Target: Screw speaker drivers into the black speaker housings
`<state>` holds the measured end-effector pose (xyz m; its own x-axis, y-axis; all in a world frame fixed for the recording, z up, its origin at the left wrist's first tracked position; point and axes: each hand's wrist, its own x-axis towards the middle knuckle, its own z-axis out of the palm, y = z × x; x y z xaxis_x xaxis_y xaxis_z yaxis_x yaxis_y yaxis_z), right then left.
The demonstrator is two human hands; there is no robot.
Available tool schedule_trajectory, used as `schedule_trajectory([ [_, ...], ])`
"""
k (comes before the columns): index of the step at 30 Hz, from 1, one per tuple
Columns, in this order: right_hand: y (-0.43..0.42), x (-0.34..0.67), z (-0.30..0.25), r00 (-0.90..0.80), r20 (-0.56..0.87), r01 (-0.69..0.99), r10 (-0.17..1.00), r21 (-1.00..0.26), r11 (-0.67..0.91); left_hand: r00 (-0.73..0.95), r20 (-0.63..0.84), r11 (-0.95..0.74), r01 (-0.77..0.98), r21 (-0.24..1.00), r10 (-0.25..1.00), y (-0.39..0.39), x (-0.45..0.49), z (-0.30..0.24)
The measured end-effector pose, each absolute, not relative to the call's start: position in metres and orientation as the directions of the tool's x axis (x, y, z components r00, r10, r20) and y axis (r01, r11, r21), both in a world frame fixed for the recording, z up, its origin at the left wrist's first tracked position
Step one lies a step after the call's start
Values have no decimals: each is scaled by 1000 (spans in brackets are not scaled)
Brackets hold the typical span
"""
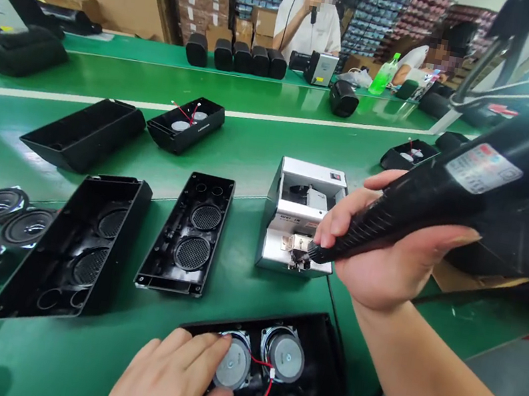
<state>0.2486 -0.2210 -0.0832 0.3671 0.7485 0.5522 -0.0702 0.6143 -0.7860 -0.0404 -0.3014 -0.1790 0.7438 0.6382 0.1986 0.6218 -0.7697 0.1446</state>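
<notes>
The left hand [168,378], fingers together, presses a round silver-backed speaker [236,366] in an open black plastic housing [320,349] at six o'clock; the right hand [387,252] clamps a black electric screwdriver [392,223], its tip at a white metal screw feeder [300,194].

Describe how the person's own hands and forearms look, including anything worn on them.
The left hand and right hand are both bare, with no gloves, rings or tape showing. The right forearm is uncovered, with no watch or band. The left wrist lies outside the view, so any sleeve there cannot be seen.
</notes>
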Motion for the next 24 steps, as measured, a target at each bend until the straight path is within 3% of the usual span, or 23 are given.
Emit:
schedule_trajectory([
  [24, -217, 258, -82, 304, 560, -81, 771, -791, 606, 719, 187, -742, 639, 200, 670, -305, -37, -173],
])
